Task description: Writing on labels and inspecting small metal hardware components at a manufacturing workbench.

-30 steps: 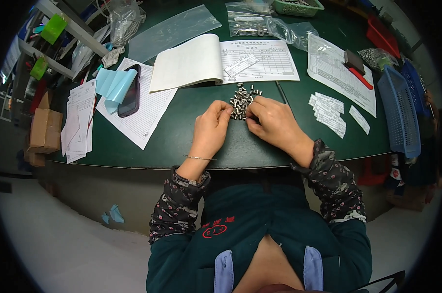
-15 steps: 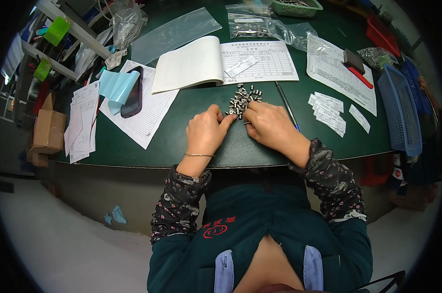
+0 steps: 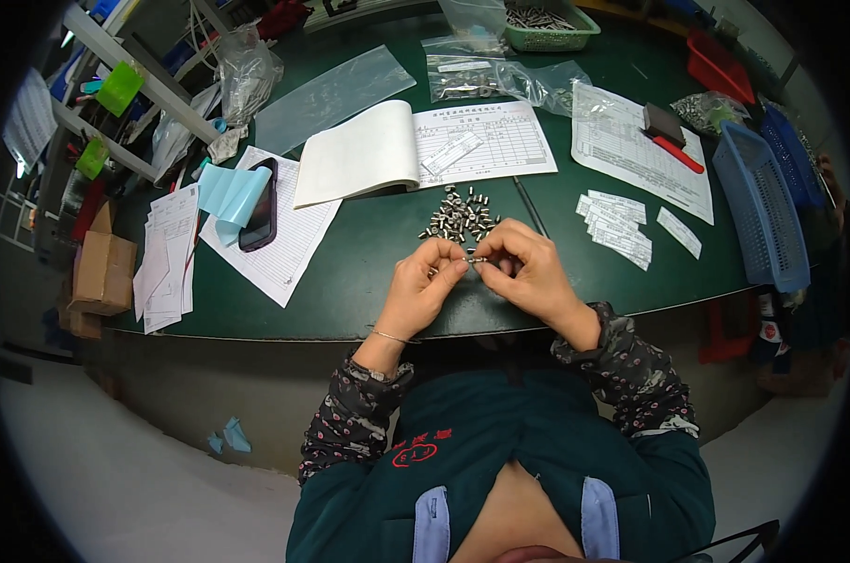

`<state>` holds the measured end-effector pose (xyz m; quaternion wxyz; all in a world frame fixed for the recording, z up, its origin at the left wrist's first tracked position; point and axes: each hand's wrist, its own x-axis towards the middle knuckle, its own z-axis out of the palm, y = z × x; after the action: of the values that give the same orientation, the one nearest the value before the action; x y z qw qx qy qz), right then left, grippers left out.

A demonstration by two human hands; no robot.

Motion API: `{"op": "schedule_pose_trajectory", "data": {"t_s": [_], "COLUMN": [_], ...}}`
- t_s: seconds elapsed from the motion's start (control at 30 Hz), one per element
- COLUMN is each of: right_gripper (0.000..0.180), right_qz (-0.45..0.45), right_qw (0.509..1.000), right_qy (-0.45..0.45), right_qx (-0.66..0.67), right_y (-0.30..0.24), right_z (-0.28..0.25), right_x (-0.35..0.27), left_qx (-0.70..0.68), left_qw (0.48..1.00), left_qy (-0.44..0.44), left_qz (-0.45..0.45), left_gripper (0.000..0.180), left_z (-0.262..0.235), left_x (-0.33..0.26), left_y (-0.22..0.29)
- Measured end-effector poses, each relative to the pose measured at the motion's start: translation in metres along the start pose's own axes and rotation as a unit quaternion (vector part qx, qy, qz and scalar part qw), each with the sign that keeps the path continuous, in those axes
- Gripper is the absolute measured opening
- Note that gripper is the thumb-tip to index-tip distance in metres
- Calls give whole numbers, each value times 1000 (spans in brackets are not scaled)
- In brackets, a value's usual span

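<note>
Above the near edge of a dark green table (image 3: 369, 272), my left hand (image 3: 425, 286) and my right hand (image 3: 528, 272) meet fingertip to fingertip. Between them they pinch one small silvery metal part (image 3: 478, 260). Just beyond the fingers lies a loose heap of several similar small metal parts (image 3: 461, 216). My forearms, in dark patterned sleeves, come up from the lower edge.
An open ledger book (image 3: 416, 150) lies beyond the heap, a pen (image 3: 530, 206) beside it. A black phone (image 3: 259, 205) rests on papers at left, white label strips (image 3: 617, 225) and a blue basket (image 3: 761, 206) at right. Clear bags of parts (image 3: 481, 80) sit at the back.
Both hands have drawn back a little from the heap toward me, and their fingertips have come together on a single small part.
</note>
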<state>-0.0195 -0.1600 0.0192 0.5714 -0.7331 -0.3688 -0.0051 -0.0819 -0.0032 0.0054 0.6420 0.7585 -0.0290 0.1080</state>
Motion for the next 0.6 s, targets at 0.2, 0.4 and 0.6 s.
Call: {"op": "schedule_pose_trajectory", "data": {"t_s": [0.2,0.4,0.6], "right_gripper": [13,14,15], "right_qz": [-16,-96,14], "right_qw": [998,971,997], "right_qy": [19,31,-57], "right_qx": [-53,-215,-47], "right_y": [-8,-16,-21], "right_z": [-2,0,-13], "right_x": [-2,-3,9], "left_qx": [-150,-272,-404], "left_qw": [985,942,875], "left_qy": [-15,-37,-104], "left_qz": [-89,-193,-246], "left_gripper": [14,15,16], "left_z": [10,16,5], "left_x": [-2,-1,-1], "left_y": [1,8,1]}}
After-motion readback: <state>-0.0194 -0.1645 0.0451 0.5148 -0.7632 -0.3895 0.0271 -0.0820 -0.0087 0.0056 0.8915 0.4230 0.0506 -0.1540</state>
